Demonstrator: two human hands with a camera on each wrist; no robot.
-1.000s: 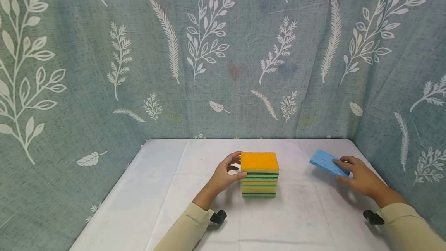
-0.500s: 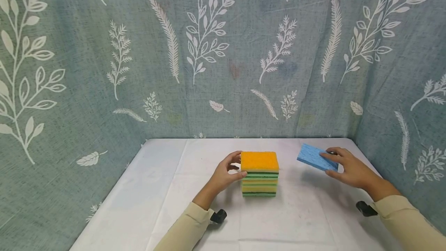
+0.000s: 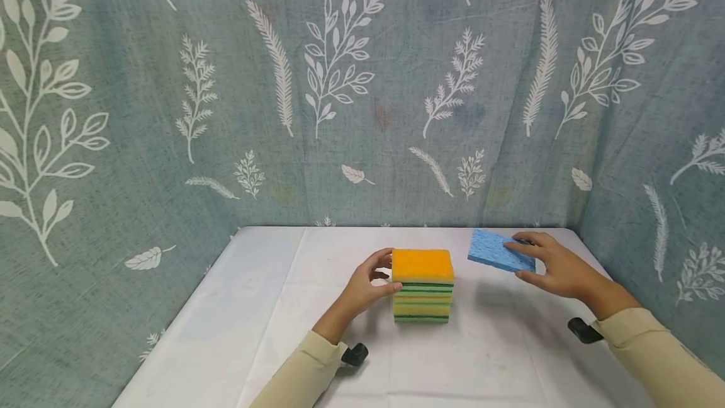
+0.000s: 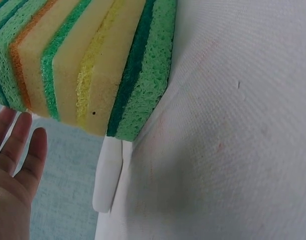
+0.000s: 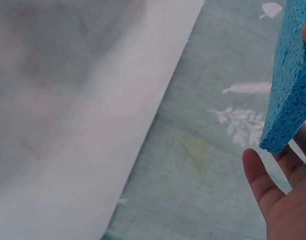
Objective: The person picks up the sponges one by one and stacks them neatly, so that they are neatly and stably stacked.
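A stack of sponges (image 3: pixel 422 301) stands on the table, layered in green, yellow and cream. Its top sponge has an orange face (image 3: pixel 421 264). My left hand (image 3: pixel 362 285) holds the stack's left side near the top, thumb at the front edge and fingers at the back corner. In the left wrist view, three fingertips (image 4: pixel 37 142) show beside the layers (image 4: pixel 67 75). To the right of the stack, my right hand (image 3: pixel 557 266) pinches a blue sponge (image 3: pixel 493 250) by its right end, raised above the table. The right wrist view shows the blue sponge (image 5: pixel 290 85) between thumb and fingers.
A white cloth covers the table (image 3: pixel 255 307). Its back edge meets a grey-green curtain (image 3: pixel 385 80) with white leaf prints, which also closes in both sides. Black camera mounts (image 3: pixel 355 354) sit at the cuffs of both sleeves (image 3: pixel 306 364).
My right hand has carried the blue sponge leftward and upward, closer to the stack, and the sponge now lies flatter. The left hand and the stack have stayed in place.
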